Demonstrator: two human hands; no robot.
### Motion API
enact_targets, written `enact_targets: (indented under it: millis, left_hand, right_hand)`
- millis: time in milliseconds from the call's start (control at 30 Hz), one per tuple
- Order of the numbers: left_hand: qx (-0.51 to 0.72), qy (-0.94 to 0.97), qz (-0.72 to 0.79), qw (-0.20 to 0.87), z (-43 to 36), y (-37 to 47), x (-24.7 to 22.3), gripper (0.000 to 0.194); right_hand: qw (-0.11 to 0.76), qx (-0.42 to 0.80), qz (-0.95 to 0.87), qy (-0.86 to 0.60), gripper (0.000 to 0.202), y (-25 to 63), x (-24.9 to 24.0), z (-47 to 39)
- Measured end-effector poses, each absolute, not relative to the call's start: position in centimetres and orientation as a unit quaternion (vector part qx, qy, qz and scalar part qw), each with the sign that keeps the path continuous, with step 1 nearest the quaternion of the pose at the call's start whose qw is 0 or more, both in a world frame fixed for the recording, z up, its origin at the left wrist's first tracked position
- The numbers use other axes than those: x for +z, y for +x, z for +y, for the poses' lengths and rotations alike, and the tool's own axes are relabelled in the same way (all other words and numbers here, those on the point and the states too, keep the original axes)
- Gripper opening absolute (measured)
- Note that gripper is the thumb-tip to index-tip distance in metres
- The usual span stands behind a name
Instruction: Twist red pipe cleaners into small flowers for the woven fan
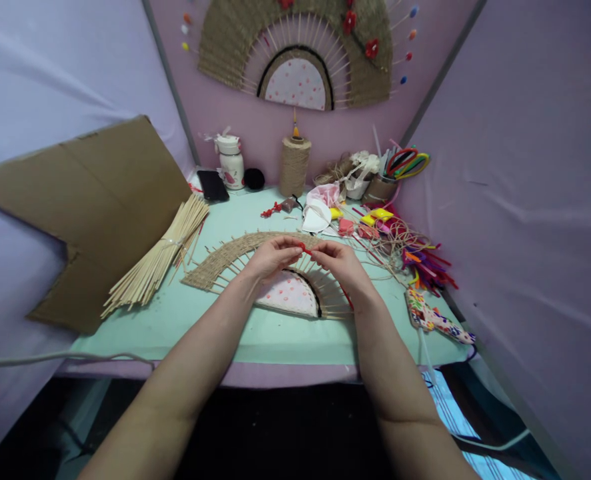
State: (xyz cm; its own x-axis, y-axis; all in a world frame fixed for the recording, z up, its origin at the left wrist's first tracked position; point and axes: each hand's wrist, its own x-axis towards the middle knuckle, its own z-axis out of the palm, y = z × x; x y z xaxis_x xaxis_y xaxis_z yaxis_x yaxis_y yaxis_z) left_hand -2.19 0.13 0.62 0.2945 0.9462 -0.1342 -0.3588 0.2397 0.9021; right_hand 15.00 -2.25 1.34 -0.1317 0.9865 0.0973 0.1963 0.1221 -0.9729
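Both hands meet over a half-round woven fan piece (215, 267) of jute and wooden sticks, lying on the pale green table (200, 327). Between them runs a thin red pipe cleaner (305, 250). My left hand (273, 257) pinches one end with its fingertips. My right hand (340, 263) pinches the other end, and the red strand trails down past the wrist. A pink dotted half-disc (288, 297) with a black rim sits at the fan's centre, partly hidden by my wrists.
A bundle of wooden sticks (158, 260) and a cardboard sheet (90, 200) lie at left. A twine spool (294, 165), a phone (212, 185), a white bottle (231, 162) and a cup of pipe cleaners (400, 170) stand at the back. Loose craft scraps (415, 253) crowd the right. A finished fan (295, 53) hangs on the wall.
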Motion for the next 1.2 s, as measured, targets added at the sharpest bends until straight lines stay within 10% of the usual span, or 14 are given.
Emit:
enact_targets:
  millis: [667, 1200]
  left_hand:
    - [0.419, 0.508, 0.361, 0.66, 0.1, -2.4, 0.5, 0.035]
    - [0.421, 0.673, 0.423, 0.436, 0.5, -2.9, 0.2, 0.02]
  right_hand:
    - [0.451, 0.329, -0.686, -0.468, 0.019, 15.0, 0.2, -1.7]
    - [0.442, 0.167, -0.747, -0.468, 0.014, 14.2, 0.1, -2.0]
